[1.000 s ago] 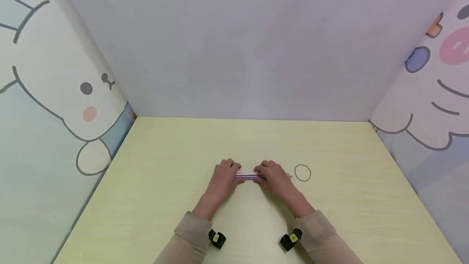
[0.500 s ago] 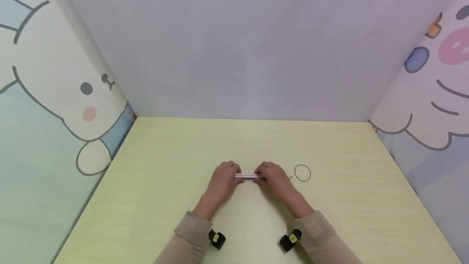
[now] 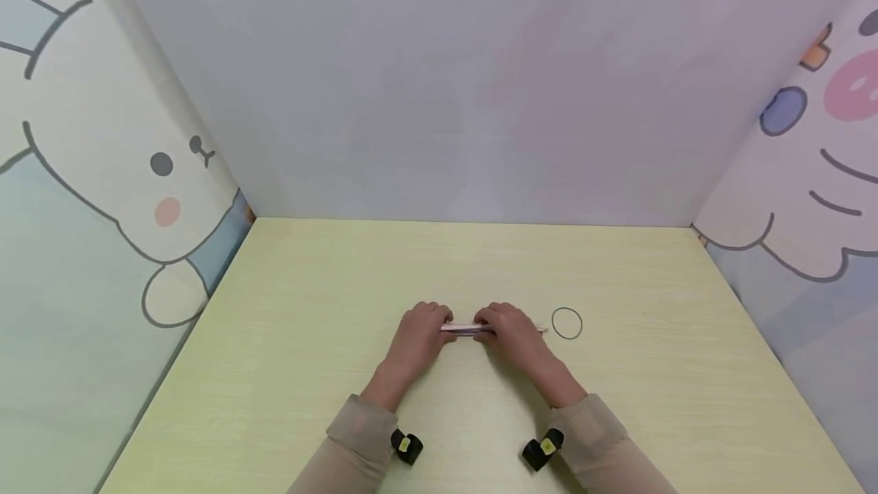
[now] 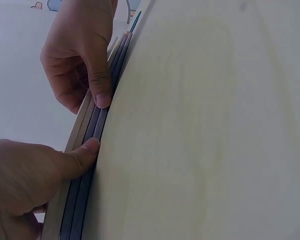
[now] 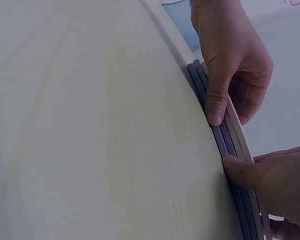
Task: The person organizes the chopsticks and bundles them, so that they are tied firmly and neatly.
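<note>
A small bundle of pencils (image 3: pixel 465 330), some dark and some pale, lies lengthwise between the two hands at the middle of the table. My left hand (image 3: pixel 417 335) grips its left part, thumb on the near side and fingers over the far side. The right hand (image 3: pixel 514 335) holds the bundle farther right in the same way. Sharpened tips poke out just past the right hand. In the left wrist view, a thumb of each hand presses along the dark pencils (image 4: pixel 76 210). Flat ends of the pencils (image 5: pixel 196 70) show in the right wrist view. The palms hide part of the bundle.
A thin dark rubber band (image 3: pixel 581 325) lies in a loop on the table, just right of the pencil tips. The pale wooden table (image 3: pixel 329 280) meets a plain back wall (image 3: pixel 439 97). Cartoon-printed panels (image 3: pixel 103 250) stand at both sides.
The bundle has turned slightly between the fingers, so that different pencils face up and its visible width varies. Both hands keep nearly the same place. The rubber band has not moved.
</note>
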A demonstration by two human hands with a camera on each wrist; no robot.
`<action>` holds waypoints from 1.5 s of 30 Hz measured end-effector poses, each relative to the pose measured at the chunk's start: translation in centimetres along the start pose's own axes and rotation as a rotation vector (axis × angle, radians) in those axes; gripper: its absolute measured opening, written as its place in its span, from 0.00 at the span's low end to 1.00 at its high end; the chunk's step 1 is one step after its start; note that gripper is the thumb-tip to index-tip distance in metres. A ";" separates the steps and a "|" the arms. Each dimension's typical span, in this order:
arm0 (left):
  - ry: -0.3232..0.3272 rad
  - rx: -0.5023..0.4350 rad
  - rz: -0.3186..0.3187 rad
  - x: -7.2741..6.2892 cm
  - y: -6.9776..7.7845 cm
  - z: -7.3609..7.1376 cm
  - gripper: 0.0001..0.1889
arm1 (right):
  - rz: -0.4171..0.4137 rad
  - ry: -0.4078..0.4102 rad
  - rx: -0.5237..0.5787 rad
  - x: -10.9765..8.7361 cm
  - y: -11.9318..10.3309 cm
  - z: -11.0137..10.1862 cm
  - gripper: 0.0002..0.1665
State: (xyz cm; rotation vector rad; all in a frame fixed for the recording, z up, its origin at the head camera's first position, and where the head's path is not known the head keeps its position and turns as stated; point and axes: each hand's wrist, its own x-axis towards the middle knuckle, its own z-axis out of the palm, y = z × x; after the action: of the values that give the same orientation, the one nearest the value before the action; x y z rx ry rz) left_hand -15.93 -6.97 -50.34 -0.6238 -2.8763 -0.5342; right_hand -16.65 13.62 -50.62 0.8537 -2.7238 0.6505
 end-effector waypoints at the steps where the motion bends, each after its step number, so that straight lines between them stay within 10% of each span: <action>1: -0.005 0.023 0.007 0.0 0.0 0.0 0.13 | -0.011 -0.003 -0.016 0.0 0.0 0.0 0.12; 21: 0.084 0.051 -0.008 0.1 0.2 0.1 0.10 | 0.093 -0.001 0.013 0.3 -0.5 0.0 0.14; 26: 0.097 0.055 0.016 0.0 0.3 0.0 0.11 | 0.009 0.029 -0.043 0.0 -0.6 0.3 0.10; 35: -0.055 0.292 0.045 -0.6 1.1 0.6 0.12 | -0.048 0.002 -0.194 -0.2 -0.8 0.6 0.07; 45: -0.021 0.379 0.062 -0.9 1.4 0.7 0.09 | -0.046 -0.003 -0.239 -0.4 -1.1 0.7 0.08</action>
State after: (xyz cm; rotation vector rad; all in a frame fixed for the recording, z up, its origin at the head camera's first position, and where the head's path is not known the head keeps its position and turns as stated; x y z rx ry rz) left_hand -14.61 -5.87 -50.80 -0.6518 -2.8507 0.0304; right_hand -15.72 12.65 -50.95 0.8543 -2.7036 0.3063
